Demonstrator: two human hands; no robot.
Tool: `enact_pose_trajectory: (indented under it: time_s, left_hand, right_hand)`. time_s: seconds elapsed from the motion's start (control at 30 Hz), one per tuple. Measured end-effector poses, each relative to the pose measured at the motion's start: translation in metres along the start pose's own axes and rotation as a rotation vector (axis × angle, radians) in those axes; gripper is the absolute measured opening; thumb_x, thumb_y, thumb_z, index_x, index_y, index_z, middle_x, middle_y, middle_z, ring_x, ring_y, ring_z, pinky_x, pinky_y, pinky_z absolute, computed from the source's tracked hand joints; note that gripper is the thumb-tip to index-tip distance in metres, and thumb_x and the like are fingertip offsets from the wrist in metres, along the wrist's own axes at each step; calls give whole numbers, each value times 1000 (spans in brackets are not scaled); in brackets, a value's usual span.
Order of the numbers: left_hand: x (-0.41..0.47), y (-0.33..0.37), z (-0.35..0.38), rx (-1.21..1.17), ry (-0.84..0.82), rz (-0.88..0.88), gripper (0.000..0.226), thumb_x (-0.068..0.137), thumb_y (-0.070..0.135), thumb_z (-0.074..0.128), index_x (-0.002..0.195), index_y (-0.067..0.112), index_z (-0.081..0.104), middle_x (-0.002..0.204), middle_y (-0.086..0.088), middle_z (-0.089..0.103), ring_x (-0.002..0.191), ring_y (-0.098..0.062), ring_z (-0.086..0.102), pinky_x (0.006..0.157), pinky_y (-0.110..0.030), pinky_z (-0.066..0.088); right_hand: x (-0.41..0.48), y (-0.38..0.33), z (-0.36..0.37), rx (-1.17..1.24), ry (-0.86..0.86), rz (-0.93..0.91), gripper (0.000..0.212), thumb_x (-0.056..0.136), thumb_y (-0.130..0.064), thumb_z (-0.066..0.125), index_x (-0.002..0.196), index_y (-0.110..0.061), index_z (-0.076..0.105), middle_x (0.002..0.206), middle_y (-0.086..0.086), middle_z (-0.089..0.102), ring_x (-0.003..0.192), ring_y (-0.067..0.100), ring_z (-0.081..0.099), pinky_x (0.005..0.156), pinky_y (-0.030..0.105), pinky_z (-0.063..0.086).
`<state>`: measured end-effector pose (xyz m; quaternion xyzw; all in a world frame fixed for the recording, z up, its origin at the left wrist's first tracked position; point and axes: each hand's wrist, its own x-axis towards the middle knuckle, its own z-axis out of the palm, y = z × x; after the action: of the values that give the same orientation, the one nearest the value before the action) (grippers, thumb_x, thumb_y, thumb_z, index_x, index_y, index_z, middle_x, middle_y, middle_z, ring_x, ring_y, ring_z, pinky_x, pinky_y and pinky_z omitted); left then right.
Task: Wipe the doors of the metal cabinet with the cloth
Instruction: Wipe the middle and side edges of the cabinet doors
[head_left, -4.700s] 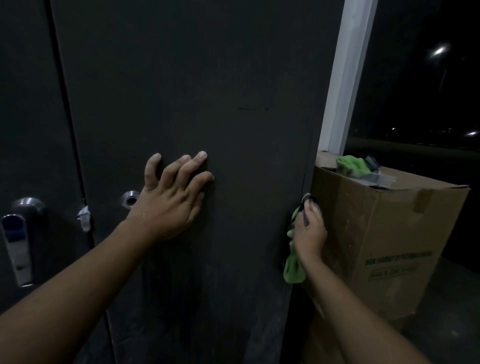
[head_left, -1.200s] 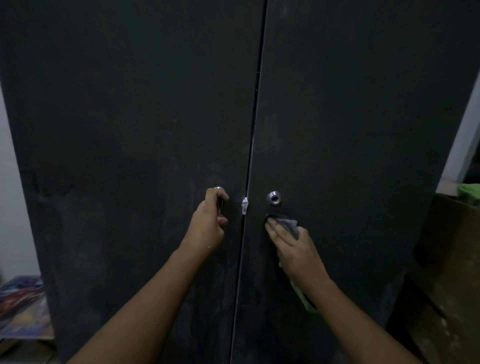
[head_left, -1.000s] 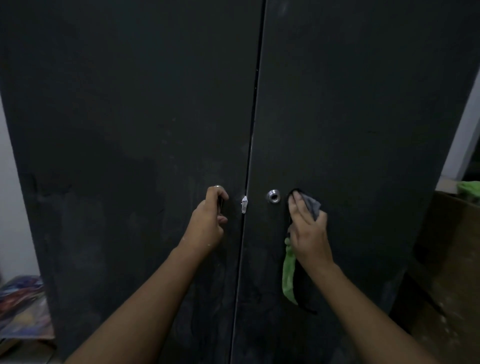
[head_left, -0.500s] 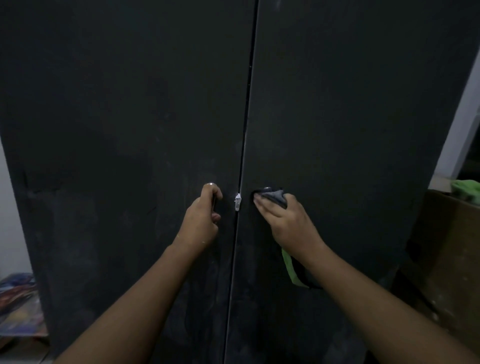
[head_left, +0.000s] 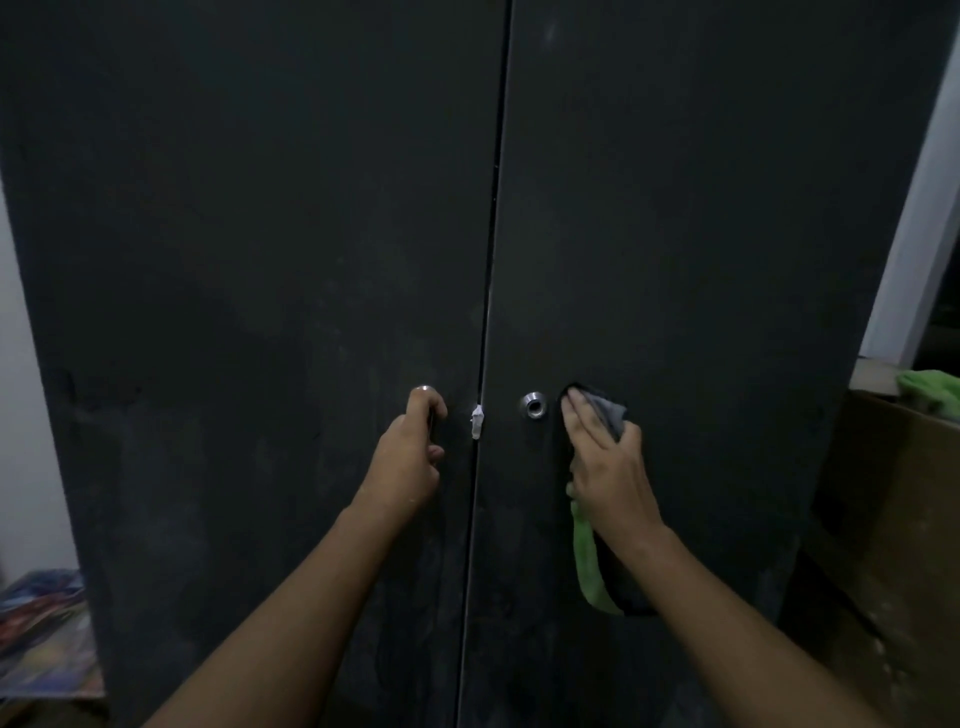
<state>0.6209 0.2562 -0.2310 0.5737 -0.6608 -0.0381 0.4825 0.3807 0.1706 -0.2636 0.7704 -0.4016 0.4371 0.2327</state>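
The cloth (head_left: 605, 415) lies flat against the right door (head_left: 701, 260) of the metal cabinet, pinned there under the right hand (head_left: 608, 467), just right of the round silver lock (head_left: 534, 405). The grip on it is a press, not a fist: the fingers (head_left: 584, 423) are stretched out straight and together, pointing up and slightly left, with the grey upper part of the cloth showing past the fingertips and the thumb side. A green tail of the cloth hangs down below the wrist, against the door. The right forearm runs from the lower right corner up to the hand.

The left hand (head_left: 410, 457) is left of the lock, across the seam between the doors, clenched around the handle (head_left: 425, 389) of the left door (head_left: 260, 260); only the handle's silver top shows above the knuckles. Its forearm rises from the bottom edge of the view.

A small white tab (head_left: 477, 421) sits on the seam, between the handle and the lock.

Well right of the lock, past the cabinet's edge, stands a cardboard box (head_left: 893, 493); a second green cloth (head_left: 930, 392) rests on its top. Far left of the lock, low down, lies something with a colourful print (head_left: 41, 639), too blurred to identify.
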Motion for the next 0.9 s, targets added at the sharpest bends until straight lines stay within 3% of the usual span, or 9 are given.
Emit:
enact_pose_trajectory:
  time_s: [0.07,0.13,0.23,0.47,0.57,0.67,0.8,0.9]
  left_hand:
    - [0,0,0,4,-3,-1,56,81,-16,48,106,32,34,93,-5,48,76,-12,54,60,-18,41]
    - [1,-1,1,12,5,2,56,81,-16,47,106,32,33,92,-4,47,74,-12,53,58,-17,40]
    - [0,-1,2,10,16,12,55,80,-17,46,106,30,34,91,-6,47,73,-14,51,57,-16,41]
    - [-1,1,1,6,5,19,57,76,-18,44,107,29,34,93,-10,48,71,-13,50,64,-34,51]
    - [0,-1,2,23,4,19,57,76,-17,44,105,30,33,89,-6,46,68,-10,47,57,-25,42]
    - [0,-3,3,26,-9,11,57,79,-16,46,106,32,32,91,-4,47,71,-9,50,60,-19,38]
    - [-1,-1,1,4,-27,1,59,78,-16,46,108,32,32,97,-5,47,80,-15,56,66,-30,53]
    - [-2,1,0,2,-24,14,58,78,-16,46,109,31,32,97,-6,47,81,-15,56,67,-29,52]
  right_hand:
    - [15,-10,-3,76,30,-10,61,88,-5,41,148,-15,46,156,-7,38,101,27,47,92,29,39]
    - [25,-18,-2,77,44,-61,58,88,-6,37,144,-14,51,153,-6,45,101,26,46,93,30,41]
    - [24,-22,6,-44,73,-164,57,86,2,47,141,-15,55,148,-6,51,89,30,48,80,40,52]
    - [23,-18,7,-250,78,-265,58,85,0,59,141,-13,54,145,0,54,88,32,49,64,41,54]
    - [19,-16,0,-310,4,-406,55,88,-4,54,143,-11,52,148,1,51,91,32,52,62,39,53]
    - [7,-7,-4,-356,-105,-516,61,87,-8,56,147,-10,47,152,1,45,93,30,53,62,38,50]
    - [-17,11,0,-299,-97,-373,74,79,-5,66,149,-19,45,155,-6,43,91,29,54,61,37,50]
    - [-28,23,8,-207,-88,-203,81,77,-3,68,151,-24,41,157,-11,38,92,28,53,69,39,52]
